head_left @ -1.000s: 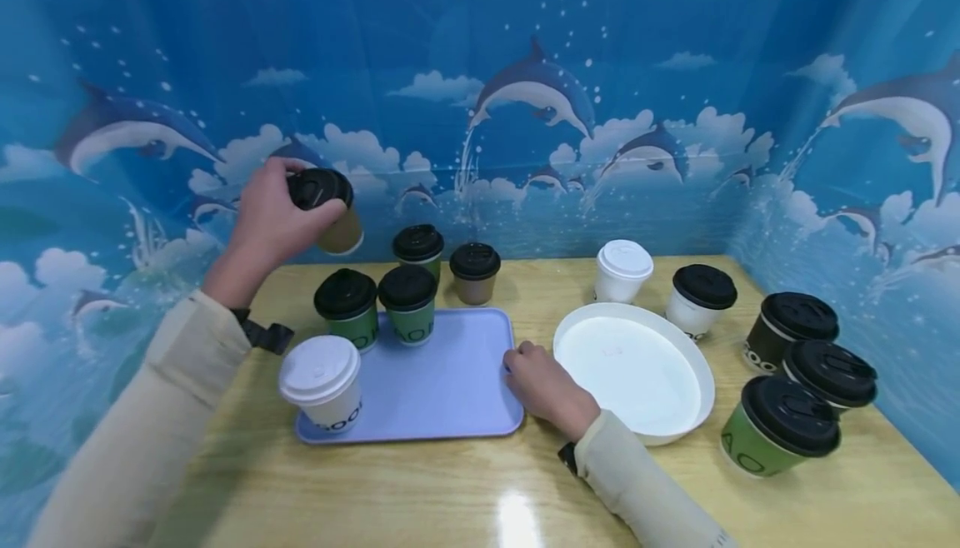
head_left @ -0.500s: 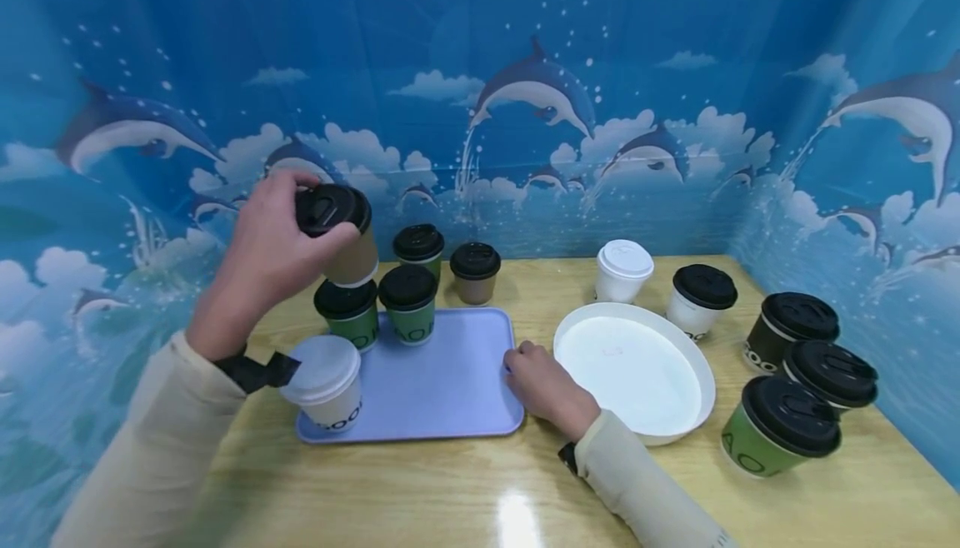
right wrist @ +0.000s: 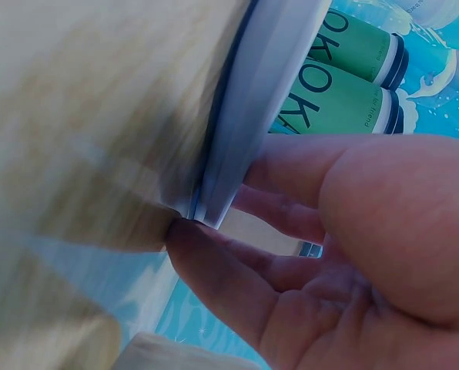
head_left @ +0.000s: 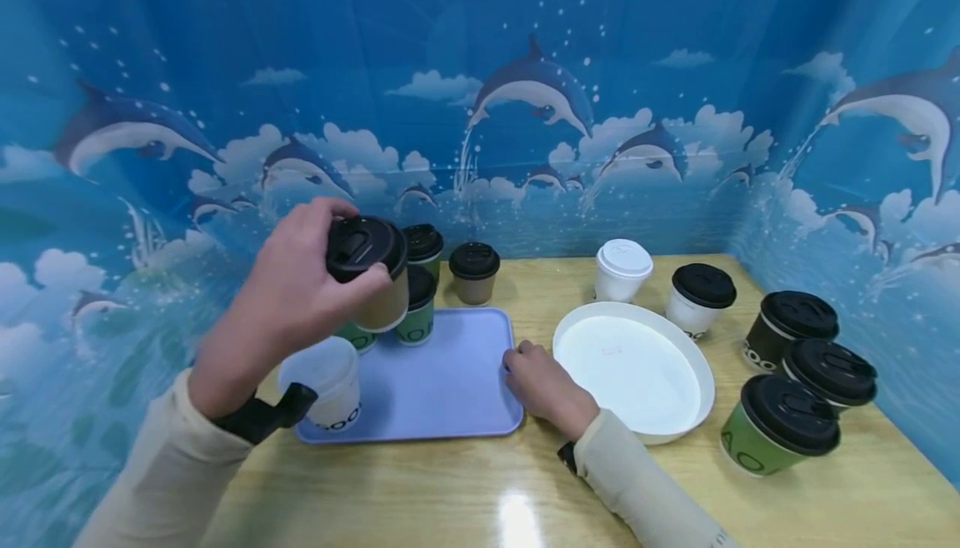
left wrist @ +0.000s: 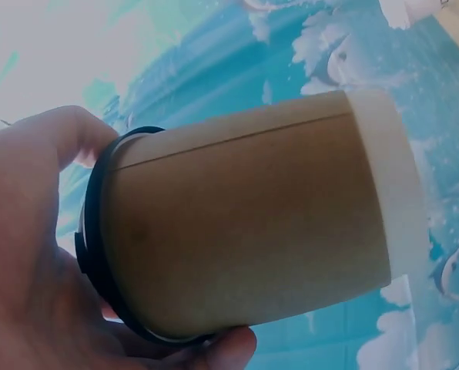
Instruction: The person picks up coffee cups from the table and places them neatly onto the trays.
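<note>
My left hand [head_left: 288, 286] grips a brown paper coffee cup [head_left: 386, 306] by its black lid, above the back left of the lilac tray [head_left: 450, 390]. In the left wrist view the cup's plain brown side [left wrist: 245, 223] shows, with thumb and fingers around the lid. On the tray's left part stand a white-lidded white cup [head_left: 337, 394] and two green cups with black lids; the held cup and hand partly cover the greens [head_left: 416, 327]. My right hand [head_left: 551, 390] pinches the tray's right edge; the right wrist view shows fingertips at the tray rim [right wrist: 268, 77].
Behind the tray stand a green cup [head_left: 426, 250] and a brown cup [head_left: 474, 277]. To the right lies a round white tray [head_left: 701, 381], with a white-lidded cup [head_left: 622, 273], a black-lidded white cup [head_left: 699, 306], dark cups [head_left: 795, 319] and a green cup [head_left: 765, 440] around it.
My left hand has carried the brown cup right, lower and nearer, from behind the tray's left end to over the green cups. My right hand stays at the tray edge.
</note>
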Tool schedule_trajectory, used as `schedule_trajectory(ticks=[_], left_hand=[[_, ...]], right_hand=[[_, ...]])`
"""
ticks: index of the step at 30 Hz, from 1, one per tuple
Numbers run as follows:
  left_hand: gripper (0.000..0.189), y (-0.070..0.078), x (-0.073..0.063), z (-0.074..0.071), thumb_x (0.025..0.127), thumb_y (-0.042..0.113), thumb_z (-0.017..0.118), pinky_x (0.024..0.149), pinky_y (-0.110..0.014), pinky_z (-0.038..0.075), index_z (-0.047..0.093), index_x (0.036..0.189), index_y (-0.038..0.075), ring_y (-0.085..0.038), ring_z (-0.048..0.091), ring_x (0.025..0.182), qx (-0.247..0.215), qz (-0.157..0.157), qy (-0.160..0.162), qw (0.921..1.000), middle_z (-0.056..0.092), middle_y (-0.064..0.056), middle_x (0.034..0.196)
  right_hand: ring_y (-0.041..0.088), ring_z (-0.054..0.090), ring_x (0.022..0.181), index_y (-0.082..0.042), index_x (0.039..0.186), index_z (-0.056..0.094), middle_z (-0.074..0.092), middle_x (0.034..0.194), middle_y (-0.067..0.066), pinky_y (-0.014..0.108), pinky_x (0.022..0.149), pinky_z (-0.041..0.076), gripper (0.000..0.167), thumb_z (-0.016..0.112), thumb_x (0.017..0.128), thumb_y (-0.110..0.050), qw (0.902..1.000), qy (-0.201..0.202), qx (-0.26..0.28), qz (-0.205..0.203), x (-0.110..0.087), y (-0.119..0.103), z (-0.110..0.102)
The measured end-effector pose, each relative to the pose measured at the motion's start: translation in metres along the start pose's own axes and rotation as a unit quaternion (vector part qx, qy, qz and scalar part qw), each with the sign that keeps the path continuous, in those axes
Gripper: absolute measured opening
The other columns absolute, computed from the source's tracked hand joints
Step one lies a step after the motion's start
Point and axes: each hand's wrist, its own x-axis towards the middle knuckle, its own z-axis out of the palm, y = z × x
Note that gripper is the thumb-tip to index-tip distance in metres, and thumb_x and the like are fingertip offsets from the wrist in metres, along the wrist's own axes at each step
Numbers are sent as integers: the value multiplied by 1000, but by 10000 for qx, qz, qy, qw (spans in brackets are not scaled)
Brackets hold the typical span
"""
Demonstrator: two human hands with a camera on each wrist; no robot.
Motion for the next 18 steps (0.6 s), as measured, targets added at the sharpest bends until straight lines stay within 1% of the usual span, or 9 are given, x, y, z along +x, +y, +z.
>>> schedule_trajectory(ticks=[6,10,13,18], left_hand=[[66,8,-6,7,92,40,66,84,-57,55,45,143,4,-37,55,112,78,-50,-366,9993,51,-20,133],[67,12,-10,10,91,40,66,85,-55,56,46,143,4,-35,57,111,152,22,-531,9985,52,-18,134],[68,14,-12,15,90,39,68,86,-54,56,46,143,3,-34,58,111,160,102,-685,9975,52,-18,134],[71,17,-15,25,88,43,70,84,-49,58,47,144,5,-31,62,108,264,119,-974,9948,55,-16,132]], right_hand=[[34,62,86,4,105,69,63,97,22,47,74,56,13,61,99,-4,10000,1,61,-13,-1,-1,0],[33,62,84,4,104,69,62,96,22,47,73,56,13,60,100,-3,10000,16,56,-6,0,-1,1],[33,62,84,4,104,70,62,95,21,46,73,56,13,60,100,-4,10000,-1,51,15,0,0,0],[33,62,84,3,102,70,62,94,21,46,73,56,12,61,100,-4,10000,7,76,22,0,0,-1]])
